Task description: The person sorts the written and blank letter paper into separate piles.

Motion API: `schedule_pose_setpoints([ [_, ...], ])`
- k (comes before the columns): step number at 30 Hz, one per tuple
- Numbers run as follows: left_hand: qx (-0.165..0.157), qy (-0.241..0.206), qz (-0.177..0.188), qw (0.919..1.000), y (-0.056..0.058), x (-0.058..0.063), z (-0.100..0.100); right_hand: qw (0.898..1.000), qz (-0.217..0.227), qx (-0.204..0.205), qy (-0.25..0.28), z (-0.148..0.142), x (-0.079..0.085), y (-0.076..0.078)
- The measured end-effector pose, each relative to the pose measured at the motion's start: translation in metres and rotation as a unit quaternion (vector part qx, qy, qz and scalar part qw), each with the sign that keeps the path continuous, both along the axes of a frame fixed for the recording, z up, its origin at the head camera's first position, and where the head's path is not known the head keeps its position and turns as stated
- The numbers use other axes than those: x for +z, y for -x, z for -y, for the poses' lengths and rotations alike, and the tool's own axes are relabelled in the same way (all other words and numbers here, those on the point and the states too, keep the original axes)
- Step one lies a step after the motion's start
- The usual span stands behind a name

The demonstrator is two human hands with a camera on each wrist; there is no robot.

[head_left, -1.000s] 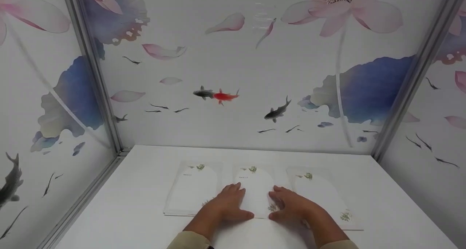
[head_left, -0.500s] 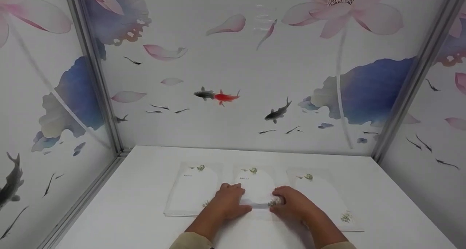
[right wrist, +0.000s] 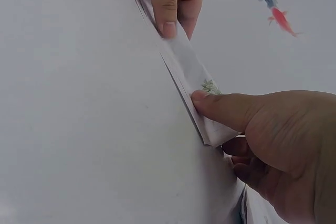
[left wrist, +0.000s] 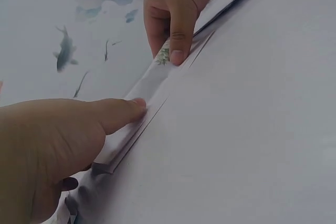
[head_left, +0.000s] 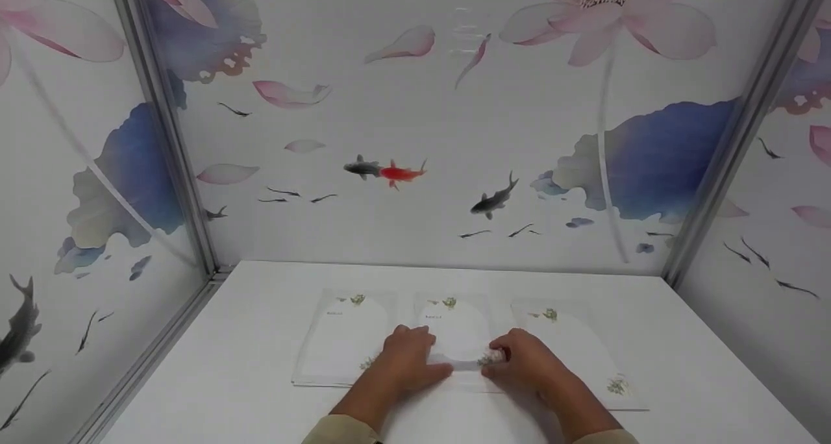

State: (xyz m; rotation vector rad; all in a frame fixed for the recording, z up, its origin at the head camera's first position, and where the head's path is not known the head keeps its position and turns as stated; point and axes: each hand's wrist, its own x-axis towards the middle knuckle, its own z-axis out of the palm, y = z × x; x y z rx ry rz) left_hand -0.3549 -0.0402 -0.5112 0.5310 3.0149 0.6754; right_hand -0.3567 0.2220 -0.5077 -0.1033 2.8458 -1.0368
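Three stacks of white paper with small green leaf prints lie in a row on the table. Both hands work at the near edge of the middle stack. Its top sheet of paper (head_left: 458,333) has its near edge bent up, with more paper showing under it. My left hand (head_left: 410,361) pinches that raised edge on the left, its thumb laid along it. At the right corner, beside the leaf print, my right hand (head_left: 527,363) pinches the same sheet between thumb and curled fingers. In the right wrist view, the lifted strip of the sheet (right wrist: 184,64) runs between both thumbs.
The left paper stack (head_left: 341,340) and the right paper stack (head_left: 571,350) flank the middle one, partly behind the forearms. Around the white table (head_left: 260,288) stand panels (head_left: 422,230) printed with lotus and fish, joined by metal posts (head_left: 172,132).
A second ago the middle sheet lay flat under spread fingers. Its near edge then bent upward as the fingers and thumbs pinched it; over the last half second little has moved.
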Motion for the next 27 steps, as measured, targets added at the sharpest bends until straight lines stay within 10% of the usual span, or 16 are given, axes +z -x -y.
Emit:
schedule_pose_setpoints([
  [11,0.066,-0.079,-0.038,0.9939,0.005,-0.004,-0.004,0.997,-0.048,-0.056,0.010,-0.004,0.003,0.002],
  [22,0.212,-0.291,0.038,0.9323,0.006,0.001,-0.004,0.984,-0.019,-0.118,0.134,-0.002,0.011,-0.004],
  [27,0.221,-0.289,0.039,0.9306,0.009,-0.003,0.000,0.983,0.012,-0.134,0.123,0.000,0.011,-0.003],
])
